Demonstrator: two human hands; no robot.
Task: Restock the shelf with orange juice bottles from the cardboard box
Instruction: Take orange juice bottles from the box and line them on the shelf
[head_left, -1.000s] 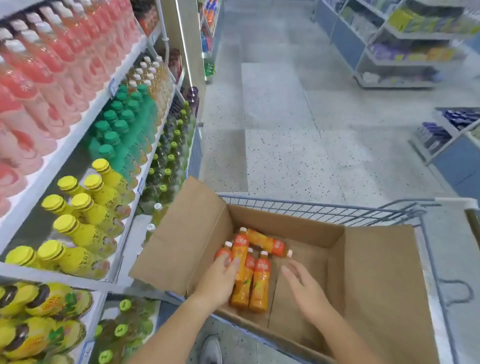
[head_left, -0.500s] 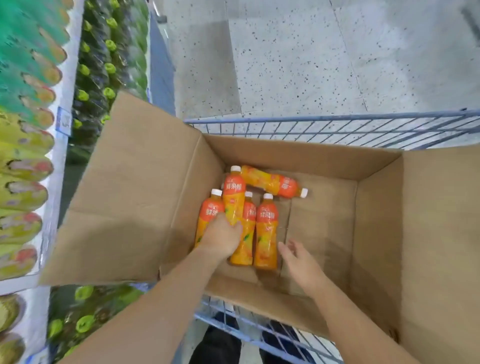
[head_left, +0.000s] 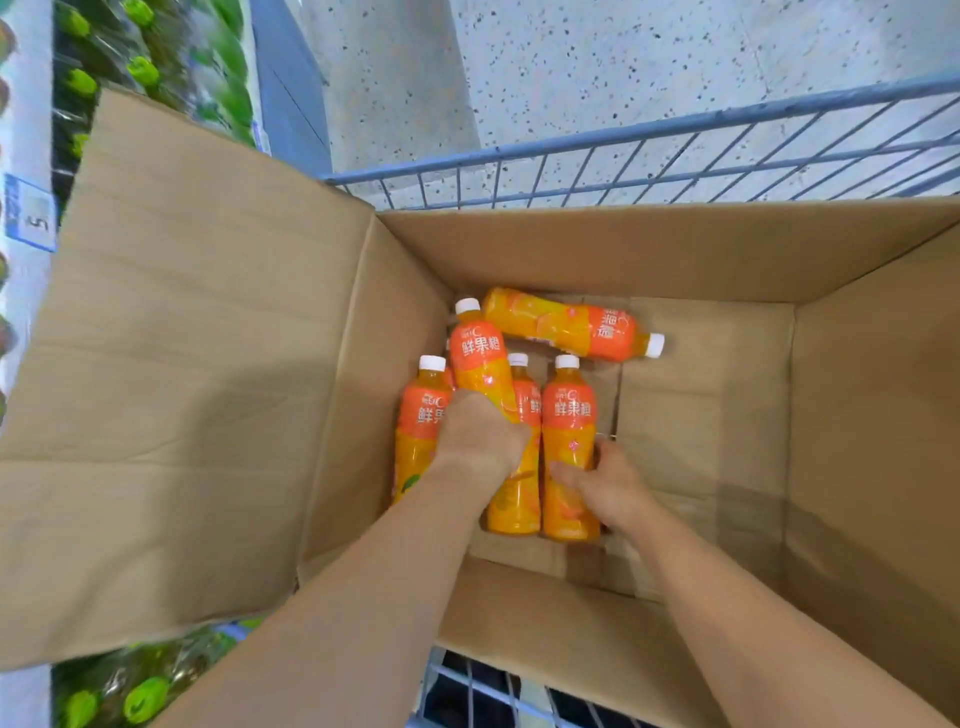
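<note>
Right hand (head_left: 605, 480) has shifted off the box bottom since half a sec ago & now curls thumb + fingers round the lower body of the rightmost bottle (head_left: 569, 415). Left hand (head_left: 480, 436) keeps its closed grip on the raised bottle (head_left: 480, 358), which tilts w/ its cap toward the far-left corner. Bottles are smooth clear plastic, slim & round w/ narrow necks, small white screw caps and glossy orange-red labels w/ white characters up top, fruit pics lower down, orange liquid inside. They lie in the cardboard box (head_left: 571, 249): plain brown corrugated, matte, creased, seams showing on the bottom, its wide left flap (head_left: 197, 364) folded out over the shelf front. Leftmost bottle (head_left: 418, 426) lies along the left wall, partly behind the left hand. Middle bottle (head_left: 517, 493) lies touching the rightmost one, its mid part hidden by the left hand. Crosswise bottle (head_left: 566, 325) lies near the far wall, cap pointing right. Box sits in a wire cart (head_left: 623, 156) of grey-blue metal grid, over a pale speckled floor (head_left: 623, 62). At left the shelf (head_left: 28, 130), white edge w/ a blue price tag (head_left: 31, 218), carries blurry green-capped bottles (head_left: 140, 70); the flap blocks most of it.
</note>
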